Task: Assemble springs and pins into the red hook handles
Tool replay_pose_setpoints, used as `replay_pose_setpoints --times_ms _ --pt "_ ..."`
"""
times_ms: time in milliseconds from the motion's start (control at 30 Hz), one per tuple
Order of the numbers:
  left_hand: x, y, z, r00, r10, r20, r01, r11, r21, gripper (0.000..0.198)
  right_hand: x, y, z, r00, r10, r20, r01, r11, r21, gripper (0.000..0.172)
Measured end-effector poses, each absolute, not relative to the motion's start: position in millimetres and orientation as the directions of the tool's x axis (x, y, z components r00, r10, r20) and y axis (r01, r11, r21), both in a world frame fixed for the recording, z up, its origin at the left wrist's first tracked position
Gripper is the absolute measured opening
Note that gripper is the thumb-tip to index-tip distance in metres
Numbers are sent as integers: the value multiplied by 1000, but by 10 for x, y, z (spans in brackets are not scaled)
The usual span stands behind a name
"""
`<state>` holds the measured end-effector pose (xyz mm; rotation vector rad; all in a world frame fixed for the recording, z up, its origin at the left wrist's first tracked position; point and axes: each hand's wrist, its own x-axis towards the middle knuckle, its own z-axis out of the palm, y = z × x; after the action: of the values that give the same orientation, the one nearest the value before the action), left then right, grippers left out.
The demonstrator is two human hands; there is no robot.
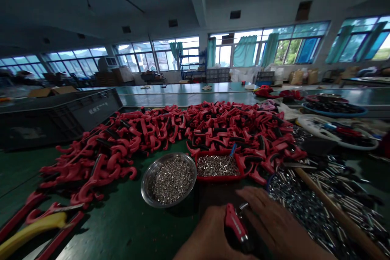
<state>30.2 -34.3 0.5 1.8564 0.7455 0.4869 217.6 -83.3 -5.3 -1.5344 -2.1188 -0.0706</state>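
My left hand (210,233), low in the middle of the head view, curls around a small red piece with metal ends (235,223). The piece is tilted over a dark block (215,197) on the bench. From the right, my right hand (274,221) reaches in with its fingers bent toward that piece. A small coil spring (243,206) shows at its fingertips, close to the red piece; whether the two touch is hard to tell. Just beyond the hands are a metal bowl (146,195) of tiny metal parts and a red tray (219,178) of small pins.
A large heap of red and black handles (219,130) spans the green bench. Loose metal parts (341,195) lie at right with a wooden stick (332,211) across them. A yellow-handled tool (33,231) lies front left; a grey crate (91,109) stands behind it.
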Motion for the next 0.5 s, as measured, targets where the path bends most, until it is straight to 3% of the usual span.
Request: replay_pose_setpoints --times_ms 67,167,300,433,500 --pt "272 -288 32 729 685 -17 362 -364 858 51 2179 -802 -59 -336 854 398 908 406 -104 25" --pt "271 -179 18 646 763 -26 594 -481 644 55 2124 -746 -199 -271 894 357 960 278 34 21" --pt "262 -120 -75 649 761 17 694 -600 399 63 2049 -732 -431 -219 894 391 976 199 90 21" --pt "168 -89 -79 680 733 24 653 -620 434 80 2080 -820 -438 -189 874 448 982 183 57 21" --pt "154 25 -1 672 739 34 644 -607 465 74 2200 -892 -346 -121 848 515 990 142 -1 25"
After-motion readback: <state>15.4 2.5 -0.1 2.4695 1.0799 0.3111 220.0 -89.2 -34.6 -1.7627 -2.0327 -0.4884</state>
